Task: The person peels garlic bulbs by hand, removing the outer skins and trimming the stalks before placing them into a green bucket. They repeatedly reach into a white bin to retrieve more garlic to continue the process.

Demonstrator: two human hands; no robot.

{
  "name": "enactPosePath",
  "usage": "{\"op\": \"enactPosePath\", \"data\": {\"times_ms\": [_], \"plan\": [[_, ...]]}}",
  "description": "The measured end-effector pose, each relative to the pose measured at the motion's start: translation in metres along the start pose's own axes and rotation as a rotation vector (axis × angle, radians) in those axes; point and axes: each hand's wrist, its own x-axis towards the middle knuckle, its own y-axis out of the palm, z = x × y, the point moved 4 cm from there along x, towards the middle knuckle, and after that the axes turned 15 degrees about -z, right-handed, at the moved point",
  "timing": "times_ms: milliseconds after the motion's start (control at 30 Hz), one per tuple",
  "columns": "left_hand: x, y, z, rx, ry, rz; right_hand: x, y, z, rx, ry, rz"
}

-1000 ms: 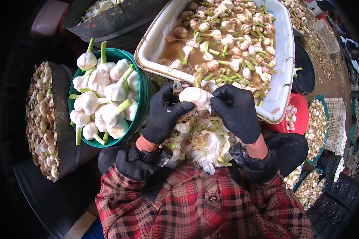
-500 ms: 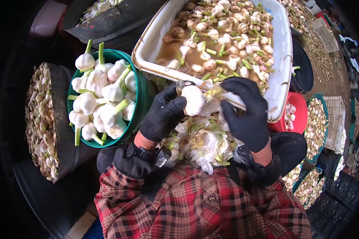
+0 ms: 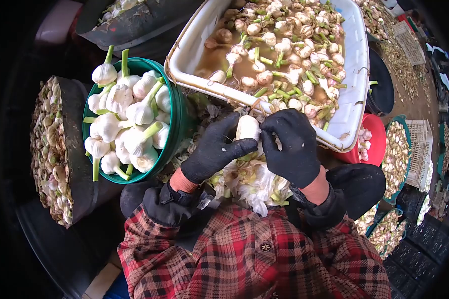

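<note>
In the head view, my left hand (image 3: 215,149), in a black glove, is closed around a white garlic bulb (image 3: 248,128), its thumb in front. My right hand (image 3: 295,148), gloved too, has its thumb and fingertips pinched together at the bulb's right edge. A small pale scrap shows between those fingers, too little to name. Below both hands lies a heap of peeled garlic skins (image 3: 254,182) on my lap. To the left, a green bucket (image 3: 177,134) is full of clean white garlic bulbs (image 3: 140,113) with cut green stems.
Ahead, a white tub (image 3: 351,117) holds brown water and many unpeeled garlic bulbs (image 3: 294,74). At right stand a red bucket (image 3: 375,142) with bulbs and a beige crate (image 3: 418,144). A dark container of garlic (image 3: 50,149) is at far left.
My right hand has come left to the bulb, its fingers going from spread to pinched. The bulb has turned in my left hand, and the left thumb now lies lower across it.
</note>
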Motion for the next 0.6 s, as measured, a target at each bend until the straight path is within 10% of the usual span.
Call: {"op": "enactPosePath", "data": {"times_ms": [600], "plan": [[-0.004,0.005,0.003,0.296,0.206,-0.074,-0.017,0.007,-0.014,0.28,0.39,0.114]]}}
